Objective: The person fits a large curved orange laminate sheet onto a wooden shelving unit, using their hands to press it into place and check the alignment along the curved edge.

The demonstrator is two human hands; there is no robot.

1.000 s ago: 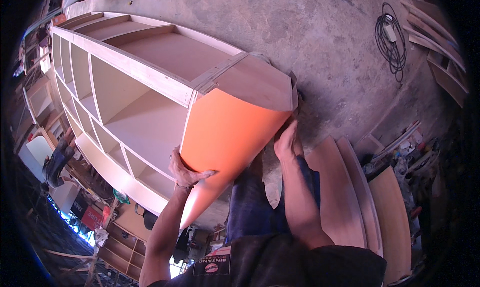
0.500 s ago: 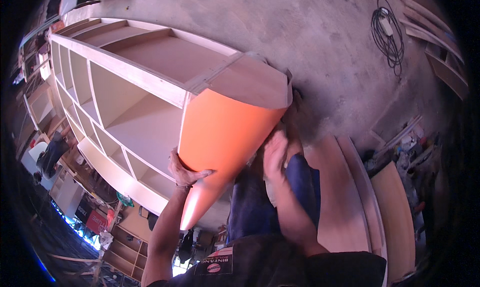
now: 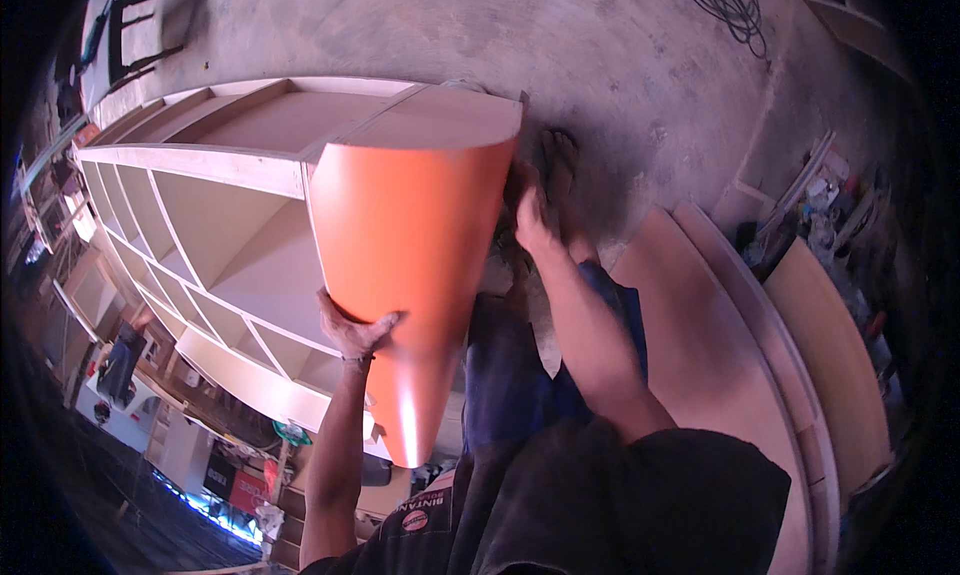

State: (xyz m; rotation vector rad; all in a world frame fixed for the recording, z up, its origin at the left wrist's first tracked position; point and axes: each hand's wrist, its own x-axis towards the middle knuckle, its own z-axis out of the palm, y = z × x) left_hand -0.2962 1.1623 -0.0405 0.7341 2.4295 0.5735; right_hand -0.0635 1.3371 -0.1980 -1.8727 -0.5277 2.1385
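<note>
A curved orange sheet (image 3: pixel 410 220) covers the rounded end of a pale wooden cabinet (image 3: pixel 255 245) with open compartments. My left hand (image 3: pixel 355 330) grips the sheet's left edge, thumb lying across the orange face and fingers curled round the side. Beside the sheet's right edge, higher up, is my right hand (image 3: pixel 535 215); its fingers point toward that edge and are blurred and partly hidden, so contact is unclear. An unpainted rounded top panel (image 3: pixel 430 115) sits at the far end of the orange face, and my legs in blue trousers are below.
Curved wooden panels (image 3: pixel 705 320) lie at my right, with planks and clutter (image 3: pixel 820 190) beyond. A coiled black cable (image 3: pixel 725 10) is on the concrete floor (image 3: pixel 610 65). At far left, a partly visible person (image 3: pixel 125 360) is among furniture pieces and debris.
The view has swung, so the cabinet appears higher and more upright. My right hand dipped from the sheet's edge, then moved back up beside it. My left hand keeps its grip.
</note>
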